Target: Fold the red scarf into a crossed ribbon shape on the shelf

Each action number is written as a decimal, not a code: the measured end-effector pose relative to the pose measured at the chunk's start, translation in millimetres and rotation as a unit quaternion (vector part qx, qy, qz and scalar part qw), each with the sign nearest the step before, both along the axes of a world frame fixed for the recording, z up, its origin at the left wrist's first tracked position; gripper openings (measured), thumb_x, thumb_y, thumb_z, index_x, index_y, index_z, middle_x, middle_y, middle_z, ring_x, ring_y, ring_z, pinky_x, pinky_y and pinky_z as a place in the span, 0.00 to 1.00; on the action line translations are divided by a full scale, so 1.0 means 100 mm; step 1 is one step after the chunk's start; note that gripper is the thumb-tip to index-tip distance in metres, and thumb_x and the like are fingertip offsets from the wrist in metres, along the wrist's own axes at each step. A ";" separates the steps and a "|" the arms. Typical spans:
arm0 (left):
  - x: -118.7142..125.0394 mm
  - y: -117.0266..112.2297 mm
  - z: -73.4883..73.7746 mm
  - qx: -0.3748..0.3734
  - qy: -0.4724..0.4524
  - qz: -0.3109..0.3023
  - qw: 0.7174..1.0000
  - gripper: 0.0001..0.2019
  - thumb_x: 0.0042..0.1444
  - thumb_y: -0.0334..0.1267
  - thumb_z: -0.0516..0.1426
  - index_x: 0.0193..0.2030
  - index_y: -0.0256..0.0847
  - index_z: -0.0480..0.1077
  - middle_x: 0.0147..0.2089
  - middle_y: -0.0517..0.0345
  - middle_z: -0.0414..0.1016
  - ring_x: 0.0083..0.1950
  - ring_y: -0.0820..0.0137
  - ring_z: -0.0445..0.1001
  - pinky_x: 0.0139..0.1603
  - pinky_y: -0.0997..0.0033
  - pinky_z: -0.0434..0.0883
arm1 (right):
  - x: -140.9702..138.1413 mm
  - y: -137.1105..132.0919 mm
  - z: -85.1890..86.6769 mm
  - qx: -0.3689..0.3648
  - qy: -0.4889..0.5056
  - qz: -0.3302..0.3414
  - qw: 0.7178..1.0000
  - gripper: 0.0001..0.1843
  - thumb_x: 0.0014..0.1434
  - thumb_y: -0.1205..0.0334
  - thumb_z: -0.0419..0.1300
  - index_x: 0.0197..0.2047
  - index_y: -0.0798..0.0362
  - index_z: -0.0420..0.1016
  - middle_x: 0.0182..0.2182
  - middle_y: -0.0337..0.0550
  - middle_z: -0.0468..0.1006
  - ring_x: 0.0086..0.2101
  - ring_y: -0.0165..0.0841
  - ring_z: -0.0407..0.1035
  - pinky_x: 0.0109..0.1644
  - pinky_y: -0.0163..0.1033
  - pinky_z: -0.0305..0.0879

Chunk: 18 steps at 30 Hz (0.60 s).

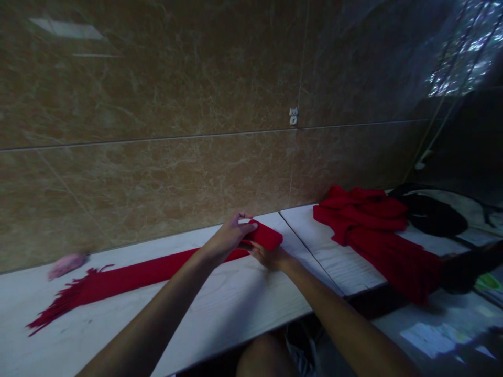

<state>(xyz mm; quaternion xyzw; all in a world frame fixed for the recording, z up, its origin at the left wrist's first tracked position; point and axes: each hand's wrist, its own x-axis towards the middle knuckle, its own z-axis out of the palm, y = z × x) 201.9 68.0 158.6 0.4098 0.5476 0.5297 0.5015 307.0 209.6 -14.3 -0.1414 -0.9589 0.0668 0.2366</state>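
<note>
A long red scarf (145, 274) lies flat across the white table, its fringed end at the far left. Its right end is rolled or folded into a thick bundle, raised a little off the tabletop between my hands. My left hand (236, 230) grips the left side of this bundle, with the thumb on top and a finger stretched behind it. From below and in front, my right hand (269, 256) holds the bundle, its fingertips near the strip that runs out to the left. Some fingers are hidden by the cloth.
To the right, a heap of red scarves (357, 214) hangs partly over the table's front edge. Beside it lies a black bag-like item (436, 214). A pink fuzzy object (66, 265) sits at the far left. A tiled wall (176, 178) borders the white table (220, 314).
</note>
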 end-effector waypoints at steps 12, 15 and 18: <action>-0.32 -0.86 -1.02 -0.056 -0.031 0.042 0.997 0.34 0.47 0.55 0.70 0.48 0.48 0.52 0.34 0.62 0.78 0.29 0.67 0.79 0.29 0.68 0.78 | -0.09 0.44 -0.57 0.057 -0.069 -0.052 0.995 0.41 0.65 0.50 0.60 0.75 0.55 0.53 0.71 0.55 0.59 0.69 0.52 0.54 0.72 0.63 0.52; -0.40 -0.97 -1.29 -0.084 -0.032 0.047 0.995 0.39 0.43 0.62 0.70 0.47 0.49 0.49 0.33 0.62 0.79 0.26 0.66 0.78 0.27 0.70 0.75 | -0.11 0.49 -0.66 0.051 -0.074 -0.076 0.993 0.42 0.65 0.51 0.59 0.76 0.56 0.53 0.72 0.55 0.56 0.69 0.54 0.52 0.72 0.63 0.53; -0.39 -1.00 -1.42 -0.096 -0.024 0.041 0.994 0.40 0.43 0.65 0.69 0.47 0.49 0.48 0.33 0.61 0.80 0.26 0.66 0.79 0.26 0.72 0.73 | -0.11 0.49 -0.69 0.041 -0.079 -0.081 0.993 0.41 0.65 0.52 0.59 0.76 0.55 0.52 0.73 0.53 0.55 0.70 0.53 0.51 0.73 0.61 0.51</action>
